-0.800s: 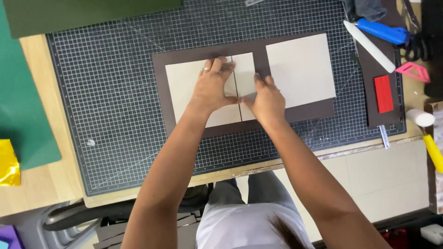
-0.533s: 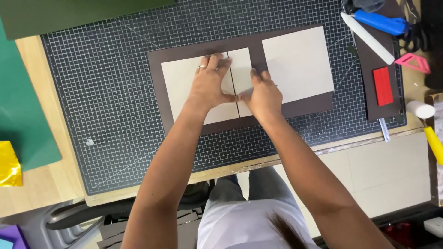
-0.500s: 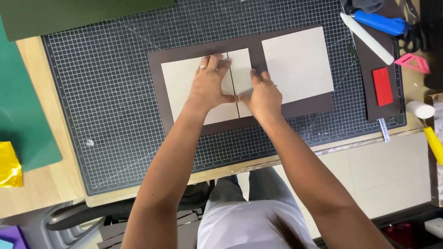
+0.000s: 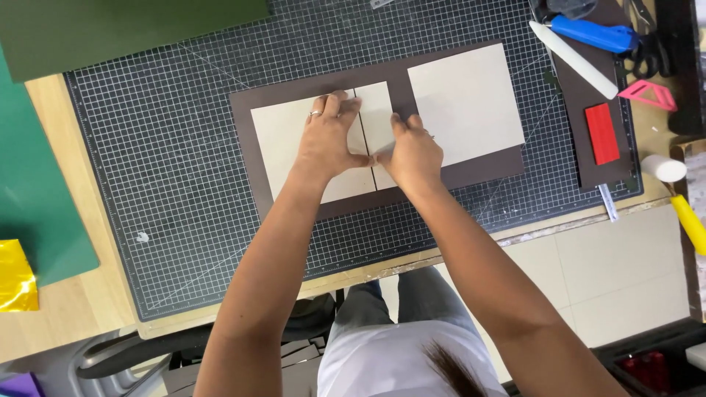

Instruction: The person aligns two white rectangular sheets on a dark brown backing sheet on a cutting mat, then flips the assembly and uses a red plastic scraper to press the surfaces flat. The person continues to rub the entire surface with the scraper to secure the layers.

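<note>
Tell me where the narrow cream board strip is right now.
In the head view, the narrow cream board strip lies on the brown sheet, between two larger cream boards, under the left hand and right hand.

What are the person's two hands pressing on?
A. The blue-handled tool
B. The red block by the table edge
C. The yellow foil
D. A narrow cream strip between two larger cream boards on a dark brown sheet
D: the left hand and right hand both rest on the narrow cream strip lying on the dark brown sheet.
</note>
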